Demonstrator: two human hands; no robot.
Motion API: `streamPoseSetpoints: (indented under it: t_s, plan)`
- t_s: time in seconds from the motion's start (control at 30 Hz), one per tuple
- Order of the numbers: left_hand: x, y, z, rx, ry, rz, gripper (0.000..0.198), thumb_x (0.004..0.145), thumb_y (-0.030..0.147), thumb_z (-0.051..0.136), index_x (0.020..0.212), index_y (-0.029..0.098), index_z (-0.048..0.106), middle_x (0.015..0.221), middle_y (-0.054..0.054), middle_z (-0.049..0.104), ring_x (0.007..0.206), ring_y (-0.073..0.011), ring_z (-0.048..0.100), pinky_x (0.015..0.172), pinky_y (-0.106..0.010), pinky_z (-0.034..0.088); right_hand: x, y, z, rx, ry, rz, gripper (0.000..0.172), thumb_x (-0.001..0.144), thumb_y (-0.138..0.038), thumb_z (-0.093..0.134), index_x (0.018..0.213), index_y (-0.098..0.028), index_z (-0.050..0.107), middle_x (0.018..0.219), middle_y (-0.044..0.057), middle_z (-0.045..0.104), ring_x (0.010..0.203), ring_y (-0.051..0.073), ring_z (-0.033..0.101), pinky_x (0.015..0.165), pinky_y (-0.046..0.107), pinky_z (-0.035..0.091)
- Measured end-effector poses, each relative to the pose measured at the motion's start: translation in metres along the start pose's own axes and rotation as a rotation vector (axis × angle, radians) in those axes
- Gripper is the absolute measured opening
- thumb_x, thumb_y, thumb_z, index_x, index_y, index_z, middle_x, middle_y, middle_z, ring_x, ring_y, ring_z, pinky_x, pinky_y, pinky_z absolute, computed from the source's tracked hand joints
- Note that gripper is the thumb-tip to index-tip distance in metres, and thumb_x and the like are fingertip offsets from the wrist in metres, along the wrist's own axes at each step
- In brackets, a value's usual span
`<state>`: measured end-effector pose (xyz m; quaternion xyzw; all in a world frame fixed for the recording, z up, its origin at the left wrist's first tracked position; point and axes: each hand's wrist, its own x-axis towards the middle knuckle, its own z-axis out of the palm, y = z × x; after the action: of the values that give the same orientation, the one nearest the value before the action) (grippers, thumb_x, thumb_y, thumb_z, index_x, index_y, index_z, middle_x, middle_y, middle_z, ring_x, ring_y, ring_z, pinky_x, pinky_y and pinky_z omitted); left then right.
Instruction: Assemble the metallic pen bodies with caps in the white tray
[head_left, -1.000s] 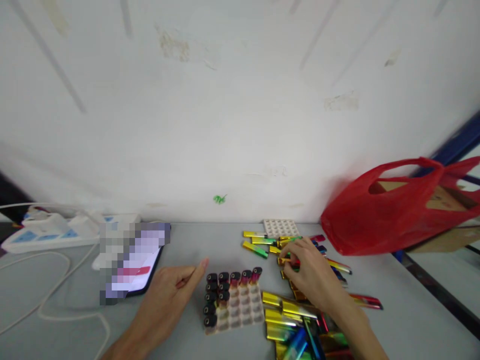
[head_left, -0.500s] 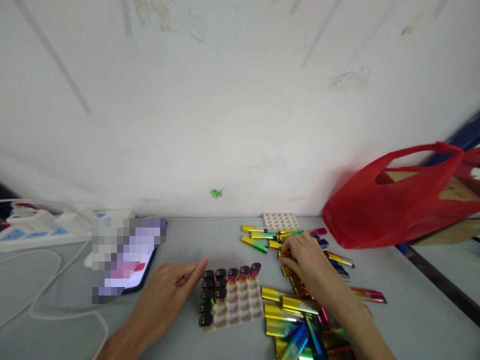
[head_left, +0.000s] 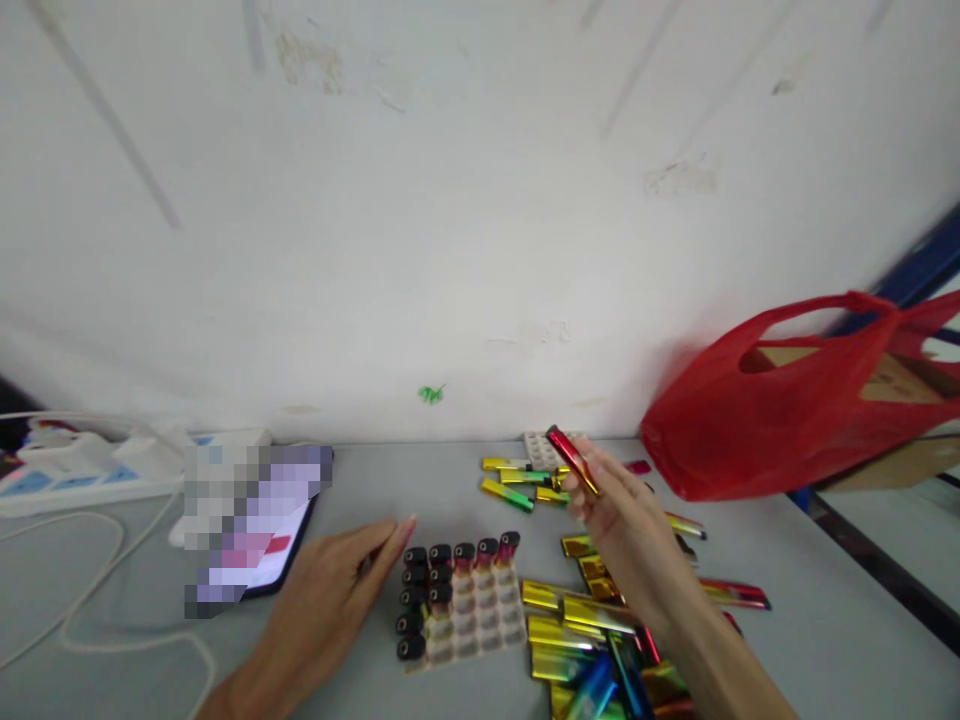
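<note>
My right hand [head_left: 611,495] is raised above the right side of the table, with its fingers closed on a shiny red-and-gold lighter [head_left: 574,460]. The lighter tilts up to the left, its black end pointing away from me. A pale tray [head_left: 487,615] with rows of pockets lies in front of me. Black-topped lighters [head_left: 412,600] stand upright in its left column, along its back row and in part of the second column. Beside the tray's back left corner rests my left hand [head_left: 345,570], its fingers folded together and nothing visible in them.
Loose metallic lighters [head_left: 566,660] lie in a pile right of the tray, with several more [head_left: 508,495] behind. A second pale tray [head_left: 536,447] is by the wall. A phone [head_left: 277,540], a power strip [head_left: 135,460] and white cables are left; a red bag [head_left: 787,410] stands right.
My right hand has lifted from the loose lighters and turned, now holding up a red-and-gold one. My left hand stays almost in place by the tray.
</note>
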<state>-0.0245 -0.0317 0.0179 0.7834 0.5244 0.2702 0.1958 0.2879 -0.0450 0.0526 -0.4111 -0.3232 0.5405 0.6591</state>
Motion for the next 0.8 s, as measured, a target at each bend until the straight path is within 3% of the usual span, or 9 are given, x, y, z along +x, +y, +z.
streamPoseSetpoints:
  t_s: [0.17,0.27,0.4,0.5,0.57,0.63,0.73,0.8]
  plan:
    - [0.0,-0.001,0.001,0.016,0.028,-0.006,0.055,0.115,0.058,0.04,0.079,0.025,0.065,0.07,0.003,0.07,0.065,-0.0227,0.066,0.069,-0.031,0.044,-0.005,0.004,0.007,0.187,-0.201,0.234,0.032,0.086,-0.031,0.095,0.108,-0.015,0.077,0.097,0.006,0.078,0.077,0.013,0.068,0.07,0.022,0.056]
    - [0.0,-0.003,0.002,0.029,0.026,-0.008,0.053,0.114,0.058,0.04,0.083,0.026,0.069,0.076,0.001,0.075,0.072,-0.0247,0.071,0.07,-0.031,0.044,-0.009,0.01,0.01,0.196,-0.267,0.234,0.028,0.087,-0.027,0.09,0.108,-0.017,0.075,0.094,0.006,0.079,0.073,0.015,0.07,0.067,0.024,0.055]
    - [0.0,-0.009,0.001,0.049,-0.009,-0.008,0.048,0.116,0.054,0.041,0.084,0.027,0.067,0.076,0.001,0.074,0.074,-0.0255,0.072,0.07,-0.033,0.044,-0.007,0.02,0.009,0.153,-0.194,0.156,0.023,0.086,-0.024,0.081,0.105,-0.019,0.069,0.091,0.007,0.081,0.059,0.015,0.063,0.055,0.025,0.048]
    - [0.001,-0.012,0.002,0.032,-0.005,0.002,0.049,0.116,0.054,0.039,0.084,0.027,0.065,0.078,0.0,0.074,0.076,-0.0263,0.073,0.072,-0.033,0.046,-0.004,0.024,0.006,0.192,-0.159,0.182,0.02,0.082,-0.022,0.079,0.095,-0.021,0.065,0.078,0.0,0.071,0.048,0.009,0.046,0.046,0.021,0.034]
    - [0.001,-0.011,0.003,0.033,-0.023,0.002,0.05,0.116,0.053,0.037,0.081,0.027,0.062,0.077,0.0,0.073,0.077,-0.0263,0.072,0.072,-0.033,0.046,-0.004,0.022,0.004,0.226,-0.173,0.233,0.022,0.083,-0.03,0.082,0.088,-0.021,0.063,0.064,-0.007,0.053,0.045,0.007,0.027,0.043,0.02,0.023]
    - [0.0,-0.01,0.002,0.023,-0.067,-0.019,0.05,0.117,0.051,0.034,0.084,0.026,0.062,0.076,0.001,0.07,0.076,-0.0253,0.07,0.071,-0.033,0.046,-0.005,0.019,0.004,0.26,-0.205,0.277,0.035,0.086,-0.045,0.083,0.079,-0.021,0.059,0.058,-0.011,0.035,0.047,0.007,0.015,0.042,0.021,0.015]
    - [-0.003,-0.009,-0.003,-0.094,-0.065,-0.045,0.049,0.119,0.054,0.024,0.122,0.027,0.064,0.082,0.001,0.069,0.073,-0.0242,0.067,0.073,-0.034,0.05,-0.008,0.016,0.007,0.302,-0.279,0.339,0.054,0.089,-0.058,0.082,0.067,-0.022,0.047,0.057,-0.012,0.024,0.049,0.007,0.009,0.042,0.022,0.011]
    - [-0.006,-0.01,-0.009,-0.233,-0.015,0.027,0.058,0.117,0.065,0.021,0.151,0.028,0.05,0.105,-0.004,0.074,0.083,-0.0254,0.069,0.078,-0.036,0.055,-0.012,0.018,0.01,0.291,-0.323,0.367,0.06,0.089,-0.059,0.081,0.063,-0.023,0.04,0.056,-0.012,0.022,0.049,0.007,0.009,0.043,0.023,0.01]
